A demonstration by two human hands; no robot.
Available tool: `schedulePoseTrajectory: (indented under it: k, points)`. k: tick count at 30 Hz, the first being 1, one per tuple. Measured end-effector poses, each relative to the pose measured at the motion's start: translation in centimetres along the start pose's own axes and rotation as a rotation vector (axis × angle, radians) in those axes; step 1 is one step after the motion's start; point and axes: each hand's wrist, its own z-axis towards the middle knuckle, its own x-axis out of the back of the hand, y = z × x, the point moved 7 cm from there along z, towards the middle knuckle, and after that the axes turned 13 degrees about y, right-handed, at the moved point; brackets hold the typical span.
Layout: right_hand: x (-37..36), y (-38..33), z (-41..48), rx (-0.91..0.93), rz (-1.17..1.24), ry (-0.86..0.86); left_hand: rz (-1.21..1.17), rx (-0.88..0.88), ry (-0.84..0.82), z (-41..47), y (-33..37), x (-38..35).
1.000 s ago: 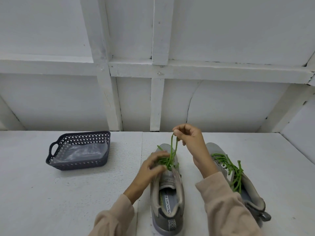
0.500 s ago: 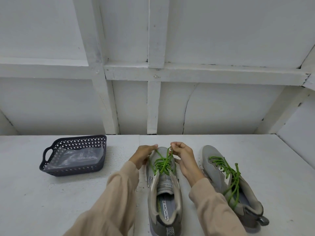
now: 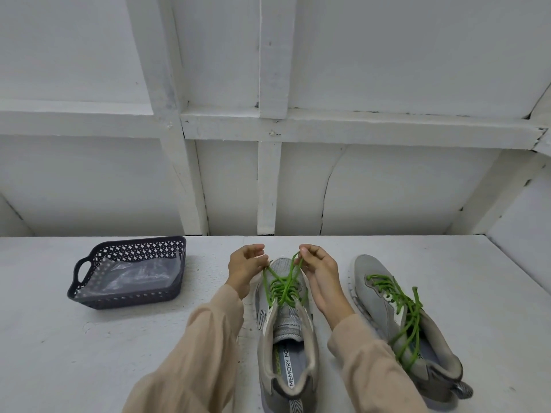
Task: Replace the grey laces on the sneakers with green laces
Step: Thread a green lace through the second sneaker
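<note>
Worked at a grey mesh sneaker with a beige padded collar (image 3: 287,347), stood heel-near and toe-away on the white textured table top (image 3: 89,353), between both forearms. Pinched one end of its bright green round lace (image 3: 281,289) between thumb and curled fingers of the left hand (image 3: 244,269), just left of the toe. Pinched the other end in the curled fingers of the right hand (image 3: 317,272), just right of the toe. Held the two ends taut and crossed in an X above the toe box. Showed several green rows threaded across the forward eyelets, with the grey knit tongue bare behind them and a strip on the insole printed "MEMORY FO".

Stood a second grey sneaker (image 3: 384,305) just beside the right arm, toe away and angled outward, already threaded with its own green cord (image 3: 402,308), loose ends trailing back over the opening.

Sat a dark perforated plastic basket with a loop handle (image 3: 89,296) well apart to the left, holding a crumpled clear plastic bag (image 3: 140,275).
</note>
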Motion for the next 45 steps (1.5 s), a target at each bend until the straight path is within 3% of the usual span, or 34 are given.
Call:
schedulePoseTrajectory:
  k: [5,9,13,15,18,25,32,35,39,45]
  points:
    - [-0.5,-0.6,0.0,0.01,0.021,-0.066,-0.099,-0.005,0.058,-0.1,0.5,0.0]
    - [1.2,-0.1,0.6,-0.018,-0.06,0.011,-0.273,0.054,-0.002,-0.8,0.8,-0.9]
    - [1.5,1.2,0.3,-0.114,-0.054,0.024,0.159,-0.168,0.073,0.1,0.9,-0.9]
    - [1.6,1.4,0.2,-0.142,-0.025,0.042,0.352,-0.169,0.027,0.2,0.6,-1.2]
    - [1.8,1.4,0.4,-0.157,0.011,0.072,0.368,-0.117,-0.029,0.7,0.2,-1.2]
    - [1.6,1.1,0.3,-0.153,0.035,0.065,0.29,-0.343,-0.026,-0.7,3.0,-1.4]
    - [1.1,-1.4,-0.6,0.064,0.013,-0.011,-0.077,-0.31,-0.349,-4.6,6.0,-3.9]
    - [0.7,-3.8,-1.4,0.186,0.038,-0.032,0.048,-0.399,-0.392,-4.6,6.7,-3.5]
    - [1.2,-6.0,-2.7,0.305,-0.057,0.021,0.386,-0.642,-0.253,-3.4,7.1,-0.9]
    - [2.8,-6.1,-3.3,0.372,-0.235,0.212,0.429,-0.744,0.076,-2.2,6.3,4.7]
